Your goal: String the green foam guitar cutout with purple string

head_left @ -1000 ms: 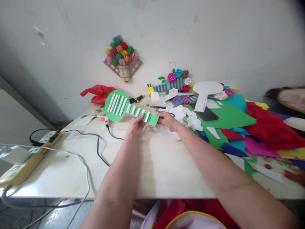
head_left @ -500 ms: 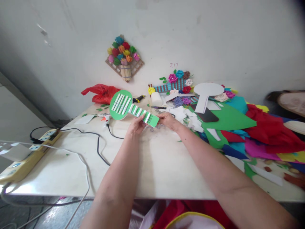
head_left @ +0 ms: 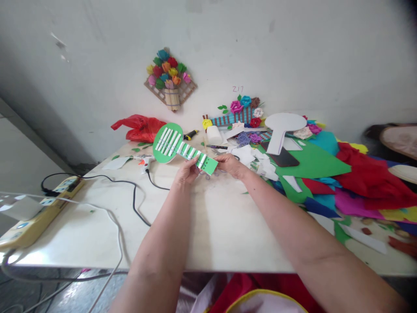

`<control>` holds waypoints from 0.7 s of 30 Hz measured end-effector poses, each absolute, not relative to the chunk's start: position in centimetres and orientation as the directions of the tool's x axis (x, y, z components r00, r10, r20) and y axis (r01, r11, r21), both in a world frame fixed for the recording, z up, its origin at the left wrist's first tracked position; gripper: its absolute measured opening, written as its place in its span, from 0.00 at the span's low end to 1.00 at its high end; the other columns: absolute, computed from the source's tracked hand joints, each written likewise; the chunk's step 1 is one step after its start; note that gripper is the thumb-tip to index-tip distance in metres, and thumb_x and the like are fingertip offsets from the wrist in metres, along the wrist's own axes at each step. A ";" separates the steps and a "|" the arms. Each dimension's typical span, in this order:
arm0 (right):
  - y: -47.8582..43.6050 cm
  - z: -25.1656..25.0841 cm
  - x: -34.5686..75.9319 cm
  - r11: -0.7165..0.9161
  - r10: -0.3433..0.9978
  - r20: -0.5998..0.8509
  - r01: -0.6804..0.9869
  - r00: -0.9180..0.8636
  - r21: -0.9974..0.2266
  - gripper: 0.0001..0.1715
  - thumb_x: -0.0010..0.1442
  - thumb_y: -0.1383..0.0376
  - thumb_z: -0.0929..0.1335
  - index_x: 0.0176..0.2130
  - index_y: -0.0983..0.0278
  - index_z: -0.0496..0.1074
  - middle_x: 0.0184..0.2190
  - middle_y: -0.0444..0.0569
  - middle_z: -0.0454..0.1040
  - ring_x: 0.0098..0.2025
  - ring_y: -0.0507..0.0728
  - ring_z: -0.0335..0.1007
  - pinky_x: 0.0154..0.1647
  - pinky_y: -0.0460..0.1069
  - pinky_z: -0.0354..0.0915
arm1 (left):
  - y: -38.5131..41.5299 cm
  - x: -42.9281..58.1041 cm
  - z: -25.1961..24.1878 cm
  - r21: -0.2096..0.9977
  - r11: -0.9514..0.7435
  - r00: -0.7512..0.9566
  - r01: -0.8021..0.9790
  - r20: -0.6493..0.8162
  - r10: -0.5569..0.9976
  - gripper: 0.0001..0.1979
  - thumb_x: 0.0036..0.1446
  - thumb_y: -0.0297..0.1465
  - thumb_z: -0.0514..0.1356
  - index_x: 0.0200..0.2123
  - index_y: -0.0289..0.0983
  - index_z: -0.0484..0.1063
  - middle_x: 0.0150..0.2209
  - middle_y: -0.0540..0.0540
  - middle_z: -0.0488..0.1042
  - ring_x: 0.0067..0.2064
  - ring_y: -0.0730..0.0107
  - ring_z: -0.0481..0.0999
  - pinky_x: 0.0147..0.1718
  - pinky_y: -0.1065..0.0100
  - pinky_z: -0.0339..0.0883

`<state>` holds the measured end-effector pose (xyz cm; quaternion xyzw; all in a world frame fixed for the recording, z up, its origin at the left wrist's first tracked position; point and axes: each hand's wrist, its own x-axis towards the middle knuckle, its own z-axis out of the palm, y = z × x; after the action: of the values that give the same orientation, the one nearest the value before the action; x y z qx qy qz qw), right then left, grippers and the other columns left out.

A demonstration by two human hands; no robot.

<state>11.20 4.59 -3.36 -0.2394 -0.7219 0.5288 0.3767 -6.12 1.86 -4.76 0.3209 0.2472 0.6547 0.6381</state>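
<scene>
A green paper guitar (head_left: 158, 153) with white paper rolls across its round body and neck is held above the table, tilted with its body up to the left. My left hand (head_left: 188, 171) is closed on the lower edge of the neck. At the neck's right end, my right hand (head_left: 229, 165) pinches the tip. Thin string runs along the rolls, and some loose thread (head_left: 208, 176) hangs below the neck. The fingertips behind the guitar are hidden.
A glue gun (head_left: 146, 164) lies left of the guitar, its black cord running to a power strip (head_left: 55, 208). Red plastic (head_left: 137, 128) sits behind. Right are paper scraps (head_left: 244, 154), a white guitar-shaped cutout (head_left: 280, 130), a dark phone-like slab (head_left: 286, 161) and coloured sheets (head_left: 321, 161).
The guitar's round body has shifted slightly to the right and turned a little. Both hands keep their hold in nearly the same place.
</scene>
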 end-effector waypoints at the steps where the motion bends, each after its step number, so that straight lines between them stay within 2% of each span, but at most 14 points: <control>1: 4.6 -3.4 11.1 0.325 0.744 0.293 -0.058 -0.600 -0.944 0.22 0.40 0.53 0.72 0.28 0.70 0.75 0.20 0.45 0.67 0.25 0.49 0.60 0.25 0.44 0.55 | 1.9 -6.1 -4.8 0.734 -0.062 0.024 -0.676 0.105 0.994 0.09 0.42 0.24 0.64 0.30 0.31 0.70 0.22 0.49 0.71 0.19 0.76 0.69 0.14 0.75 0.62; 7: 4.5 -3.2 10.9 0.374 0.719 0.324 -0.050 -0.615 -0.926 0.19 0.43 0.55 0.71 0.27 0.70 0.74 0.20 0.44 0.66 0.24 0.48 0.59 0.24 0.44 0.54 | 2.0 -6.3 -4.9 0.730 -0.061 0.034 -0.680 0.115 0.993 0.09 0.42 0.24 0.64 0.31 0.32 0.71 0.23 0.49 0.72 0.21 0.74 0.70 0.15 0.74 0.63; 12: 4.4 -2.9 11.0 0.396 0.711 0.311 -0.007 -0.631 -0.918 0.19 0.45 0.54 0.70 0.26 0.69 0.73 0.19 0.44 0.66 0.23 0.48 0.58 0.24 0.44 0.54 | 1.9 -6.3 -4.9 0.716 -0.049 0.047 -0.696 0.114 0.992 0.09 0.43 0.24 0.64 0.32 0.31 0.71 0.26 0.46 0.73 0.27 0.69 0.74 0.24 0.70 0.68; 18: 4.4 -3.0 11.0 0.379 0.672 0.316 -0.056 -0.670 -0.924 0.18 0.45 0.55 0.70 0.26 0.69 0.72 0.19 0.43 0.66 0.23 0.48 0.58 0.25 0.44 0.54 | 1.8 -6.3 -4.7 0.689 -0.074 -0.004 -0.721 0.102 0.995 0.08 0.45 0.23 0.62 0.33 0.33 0.72 0.27 0.48 0.74 0.27 0.71 0.73 0.28 0.69 0.69; 21: 4.3 -2.9 11.2 0.327 0.676 0.271 -0.050 -0.685 -0.944 0.17 0.45 0.56 0.70 0.27 0.69 0.72 0.18 0.43 0.66 0.23 0.47 0.59 0.25 0.44 0.55 | 1.6 -6.3 -4.6 0.681 -0.096 -0.004 -0.726 0.136 0.991 0.11 0.45 0.23 0.62 0.35 0.35 0.72 0.29 0.48 0.75 0.30 0.71 0.74 0.31 0.69 0.68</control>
<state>11.24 4.32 -2.91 -0.2111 -0.7421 0.5403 0.3360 -6.29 1.58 -4.60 0.3052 0.2166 0.6745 0.6364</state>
